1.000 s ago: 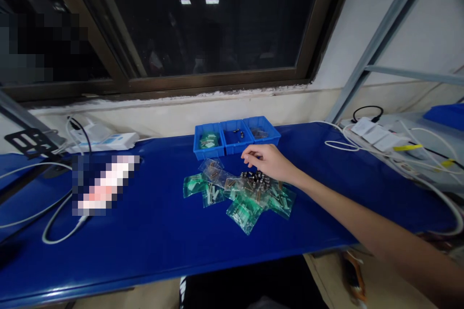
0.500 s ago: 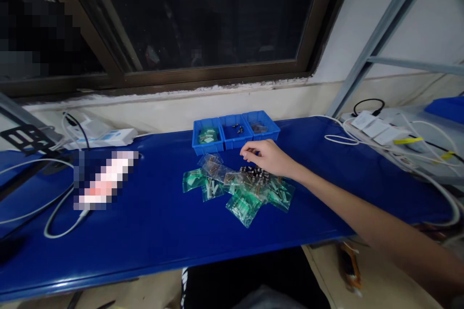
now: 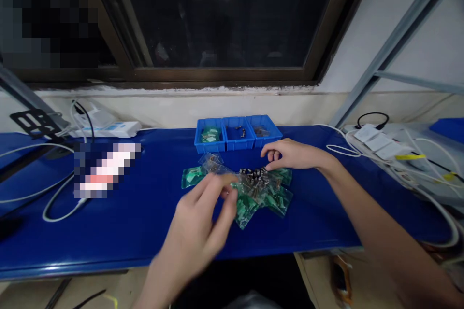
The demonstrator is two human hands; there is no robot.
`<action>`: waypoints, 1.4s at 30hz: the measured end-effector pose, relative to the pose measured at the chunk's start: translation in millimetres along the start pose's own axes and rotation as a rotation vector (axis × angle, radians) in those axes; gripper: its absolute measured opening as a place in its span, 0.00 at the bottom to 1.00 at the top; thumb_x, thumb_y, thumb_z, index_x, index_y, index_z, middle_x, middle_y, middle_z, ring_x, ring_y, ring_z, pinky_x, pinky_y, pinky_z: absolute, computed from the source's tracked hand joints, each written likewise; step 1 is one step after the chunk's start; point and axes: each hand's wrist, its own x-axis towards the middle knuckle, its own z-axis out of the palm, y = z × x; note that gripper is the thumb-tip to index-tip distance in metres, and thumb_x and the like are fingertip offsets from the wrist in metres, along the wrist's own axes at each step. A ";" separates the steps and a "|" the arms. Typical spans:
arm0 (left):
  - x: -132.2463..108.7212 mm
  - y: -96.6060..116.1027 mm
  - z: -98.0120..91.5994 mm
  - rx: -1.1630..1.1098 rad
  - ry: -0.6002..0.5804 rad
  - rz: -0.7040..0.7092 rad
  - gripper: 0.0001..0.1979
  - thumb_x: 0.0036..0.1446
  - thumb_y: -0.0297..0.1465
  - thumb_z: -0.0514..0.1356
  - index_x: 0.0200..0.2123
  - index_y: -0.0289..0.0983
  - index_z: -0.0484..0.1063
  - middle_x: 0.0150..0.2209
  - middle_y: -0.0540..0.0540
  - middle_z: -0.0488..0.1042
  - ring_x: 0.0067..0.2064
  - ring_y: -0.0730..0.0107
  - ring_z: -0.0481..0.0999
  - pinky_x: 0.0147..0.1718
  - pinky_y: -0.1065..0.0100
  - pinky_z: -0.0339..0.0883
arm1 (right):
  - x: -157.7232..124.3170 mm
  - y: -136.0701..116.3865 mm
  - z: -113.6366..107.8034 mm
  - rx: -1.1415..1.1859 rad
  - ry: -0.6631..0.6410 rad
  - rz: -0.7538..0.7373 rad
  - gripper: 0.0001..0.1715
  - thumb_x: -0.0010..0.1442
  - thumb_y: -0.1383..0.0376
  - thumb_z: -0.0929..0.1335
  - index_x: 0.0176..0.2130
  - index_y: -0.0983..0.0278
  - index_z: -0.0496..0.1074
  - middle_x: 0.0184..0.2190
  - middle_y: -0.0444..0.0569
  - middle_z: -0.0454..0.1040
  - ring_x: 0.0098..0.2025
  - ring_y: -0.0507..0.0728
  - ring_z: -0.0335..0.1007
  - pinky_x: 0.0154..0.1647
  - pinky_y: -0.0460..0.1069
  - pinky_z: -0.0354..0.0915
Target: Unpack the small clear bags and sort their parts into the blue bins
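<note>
Left hand (image 3: 197, 215), fingers (image 3: 215, 182) slightly parted over green packets (image 3: 246, 210), grip unclear; right hand (image 3: 295, 154) loosely open, nothing seen held, beside heaped metal parts (image 3: 253, 174) on surface (image 3: 145, 222); knuckle bump could scatter loose pieces toward blue bins (image 3: 239, 145)

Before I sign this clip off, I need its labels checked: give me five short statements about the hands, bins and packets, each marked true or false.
1. Three blue bins stand side by side. True.
2. The left hand is nearer the camera than the right hand. True.
3. The right hand is inside a bin. False: it is near the loose parts.
4. The middle bin holds a few small parts. True.
5. No green packets lie outside the bins. False: several lie on the table.
</note>
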 end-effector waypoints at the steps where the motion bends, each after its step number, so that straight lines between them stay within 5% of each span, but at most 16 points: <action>1: 58.8 15.3 -25.6 0.048 -0.017 0.003 0.13 0.68 0.34 0.52 0.50 0.41 0.71 0.46 0.42 0.74 0.43 0.62 0.75 0.40 0.62 0.72 | -1.2 3.5 -2.1 -0.043 0.002 0.024 0.17 0.47 0.56 0.76 0.38 0.59 0.78 0.29 0.47 0.78 0.29 0.57 0.73 0.25 0.49 0.63; 4: 202.6 61.7 -97.1 0.247 -0.093 0.001 0.14 0.65 0.34 0.53 0.50 0.38 0.70 0.40 0.42 0.75 0.32 0.64 0.75 0.27 0.66 0.65 | -5.3 11.4 -7.8 -0.120 -0.006 0.102 0.17 0.45 0.57 0.76 0.36 0.60 0.77 0.26 0.47 0.77 0.26 0.57 0.72 0.23 0.49 0.61; 6: 251.6 79.8 -121.3 0.279 -0.224 0.009 0.13 0.63 0.35 0.55 0.47 0.36 0.72 0.34 0.42 0.75 0.27 0.66 0.73 0.22 0.69 0.58 | -8.1 13.6 -11.6 -0.134 -0.059 0.156 0.18 0.46 0.56 0.76 0.36 0.61 0.76 0.25 0.47 0.77 0.25 0.57 0.71 0.22 0.49 0.60; 8: 269.6 83.2 -124.7 0.265 -0.337 0.022 0.15 0.64 0.36 0.53 0.47 0.35 0.73 0.31 0.42 0.75 0.28 0.65 0.73 0.22 0.68 0.57 | -9.7 13.2 -14.2 -0.163 -0.144 0.198 0.20 0.46 0.54 0.75 0.38 0.62 0.76 0.27 0.47 0.77 0.27 0.57 0.72 0.24 0.49 0.61; 13: 273.4 59.9 -98.9 0.115 -0.353 0.126 0.14 0.65 0.33 0.50 0.46 0.37 0.74 0.32 0.44 0.76 0.29 0.67 0.72 0.27 0.67 0.59 | -5.3 7.0 -11.9 -0.265 -0.214 0.222 0.24 0.50 0.54 0.73 0.43 0.66 0.74 0.31 0.50 0.77 0.32 0.58 0.73 0.29 0.49 0.63; 19: 269.5 42.5 -81.2 -0.076 -0.411 0.213 0.16 0.61 0.41 0.57 0.44 0.37 0.76 0.37 0.44 0.75 0.37 0.66 0.74 0.36 0.66 0.65 | -1.1 -9.4 -3.8 -0.135 -0.125 0.073 0.21 0.56 0.55 0.70 0.46 0.63 0.75 0.34 0.50 0.77 0.34 0.57 0.72 0.33 0.49 0.63; 22: 258.9 49.0 -82.7 -0.059 -0.456 0.202 0.28 0.59 0.51 0.56 0.53 0.38 0.71 0.47 0.40 0.73 0.45 0.59 0.74 0.41 0.62 0.67 | -6.4 -20.1 -4.5 -0.112 -0.110 0.028 0.21 0.57 0.53 0.69 0.46 0.62 0.75 0.34 0.49 0.76 0.35 0.57 0.71 0.34 0.49 0.62; 25: 243.2 69.4 -86.3 0.169 -0.445 0.151 0.42 0.51 0.61 0.56 0.58 0.35 0.67 0.54 0.34 0.69 0.55 0.42 0.69 0.50 0.48 0.64 | -15.4 -24.4 -7.7 -0.177 -0.127 0.063 0.28 0.52 0.47 0.71 0.46 0.60 0.74 0.37 0.51 0.73 0.38 0.60 0.70 0.33 0.50 0.62; 29: 214.4 99.5 -86.3 0.353 -0.341 -0.023 0.40 0.60 0.59 0.47 0.64 0.35 0.61 0.62 0.29 0.61 0.64 0.33 0.58 0.55 0.35 0.56 | -24.1 -22.7 -5.2 -0.152 -0.205 0.205 0.38 0.43 0.45 0.75 0.49 0.59 0.70 0.43 0.53 0.70 0.34 0.59 0.71 0.25 0.49 0.64; 32: 191.5 104.4 -79.5 0.411 -0.295 -0.165 0.42 0.57 0.62 0.46 0.66 0.41 0.57 0.66 0.30 0.54 0.66 0.24 0.47 0.53 0.26 0.49 | -23.1 -21.7 4.3 -0.070 -0.280 0.330 0.46 0.38 0.48 0.77 0.53 0.59 0.66 0.49 0.56 0.65 0.25 0.53 0.69 0.15 0.48 0.63; 37: 173.8 93.9 -68.1 0.419 -0.381 -0.274 0.43 0.58 0.62 0.43 0.69 0.45 0.47 0.69 0.32 0.45 0.68 0.26 0.40 0.54 0.26 0.47 | -13.4 -21.6 13.3 -0.041 -0.280 0.274 0.43 0.39 0.55 0.78 0.52 0.60 0.66 0.50 0.56 0.63 0.32 0.56 0.70 0.14 0.45 0.66; 42: 184.0 99.9 -65.5 0.541 -0.351 -0.265 0.38 0.63 0.57 0.43 0.69 0.41 0.50 0.67 0.32 0.54 0.67 0.28 0.48 0.54 0.32 0.55 | -3.1 -14.4 12.5 0.023 -0.212 0.226 0.35 0.43 0.59 0.77 0.50 0.61 0.69 0.48 0.54 0.63 0.38 0.57 0.68 0.19 0.43 0.69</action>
